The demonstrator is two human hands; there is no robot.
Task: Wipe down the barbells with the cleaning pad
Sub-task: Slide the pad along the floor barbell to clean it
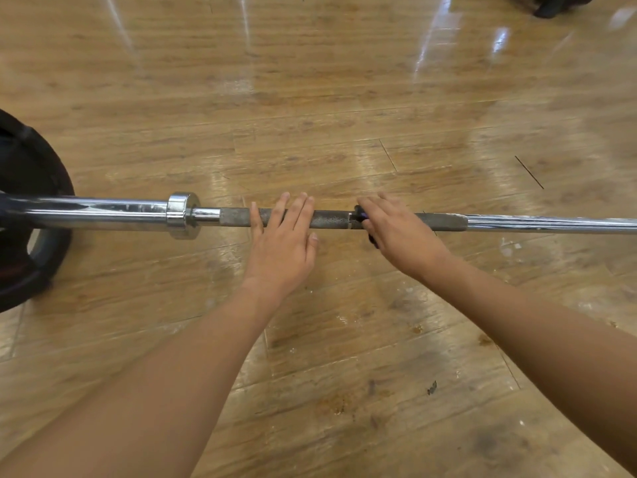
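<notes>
A steel barbell (331, 219) lies across the wooden floor from left to right, with a chrome collar (182, 214) and a dark knurled middle section. My left hand (281, 243) lies flat over the knurled part, fingers straight and reaching past the bar. My right hand (400, 229) presses a dark cleaning pad (360, 215) onto the bar just right of it. Only a small edge of the pad shows under the fingers.
A black weight plate (31, 215) sits on the barbell's left end at the frame's edge. A dark object (558, 5) lies on the floor at the top right. The wooden floor (344, 357) shows stains and small bits of debris near me.
</notes>
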